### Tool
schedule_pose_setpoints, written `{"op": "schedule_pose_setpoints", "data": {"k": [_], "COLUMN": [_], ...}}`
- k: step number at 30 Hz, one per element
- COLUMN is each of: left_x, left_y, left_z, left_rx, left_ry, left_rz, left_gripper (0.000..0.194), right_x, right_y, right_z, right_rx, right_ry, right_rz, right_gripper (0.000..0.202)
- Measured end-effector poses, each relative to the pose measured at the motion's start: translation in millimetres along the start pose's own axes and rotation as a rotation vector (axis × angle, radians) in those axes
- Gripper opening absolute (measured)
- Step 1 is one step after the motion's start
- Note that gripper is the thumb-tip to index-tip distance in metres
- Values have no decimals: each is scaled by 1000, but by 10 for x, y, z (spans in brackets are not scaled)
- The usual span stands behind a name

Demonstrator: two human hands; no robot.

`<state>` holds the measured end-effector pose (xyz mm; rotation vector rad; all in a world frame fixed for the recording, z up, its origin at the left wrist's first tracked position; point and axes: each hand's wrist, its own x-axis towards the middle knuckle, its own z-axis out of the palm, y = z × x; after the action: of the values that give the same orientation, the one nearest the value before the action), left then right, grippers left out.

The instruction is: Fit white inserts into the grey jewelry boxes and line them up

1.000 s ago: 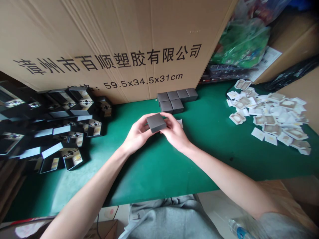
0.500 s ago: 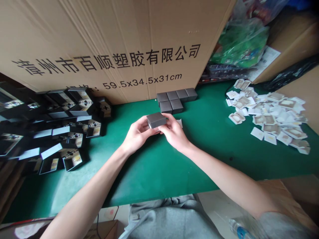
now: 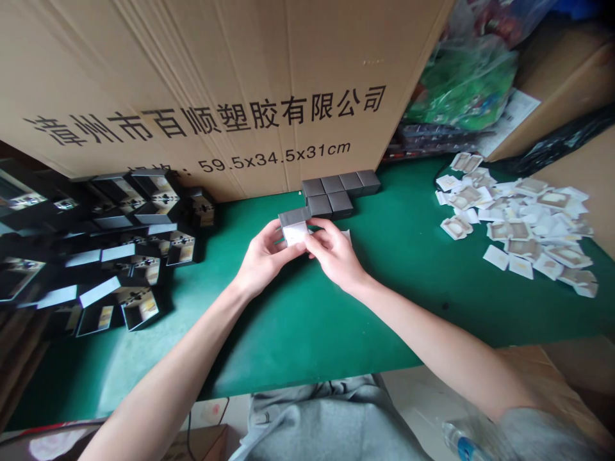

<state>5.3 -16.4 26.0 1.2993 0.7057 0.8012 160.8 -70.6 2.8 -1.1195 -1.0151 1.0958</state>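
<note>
Two hands, one left (image 3: 264,256) and one right (image 3: 336,253), share one small dark box (image 3: 294,218). Six closed dark boxes (image 3: 333,184) stand together on the one green tabletop (image 3: 298,333): four in the back row, two in the front. The open black boxes (image 3: 120,251) number at least ten, though overlap and blur prevent an exact count. More than twenty white inserts (image 3: 516,232) lie heaped, too jumbled to total precisely. There is one large printed carton (image 3: 216,83), one bag with green contents (image 3: 471,83) and one plastic bottle (image 3: 464,445).
</note>
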Motion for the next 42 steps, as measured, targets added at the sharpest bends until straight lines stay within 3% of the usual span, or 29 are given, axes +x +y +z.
{"op": "schedule_pose_setpoints", "data": {"k": [17, 26, 37, 42], "left_x": [-21, -35, -34, -37], "left_y": [3, 47, 32, 34], "left_z": [-21, -17, -32, -23], "left_rx": [-47, 4, 9, -19], "left_ry": [-11, -16, 39, 11], "left_rz": [-66, -96, -98, -91], "left_gripper": [45, 46, 43, 42], "right_x": [-4, 0, -39, -36], "right_y": [-8, 51, 5, 4], "right_z": [-11, -28, -3, 0], "right_rx": [-71, -88, -123, -117], "right_ry": [-18, 6, -25, -31], "right_rz": [-32, -58, -68, -85], "right_gripper": [33, 20, 27, 32]}}
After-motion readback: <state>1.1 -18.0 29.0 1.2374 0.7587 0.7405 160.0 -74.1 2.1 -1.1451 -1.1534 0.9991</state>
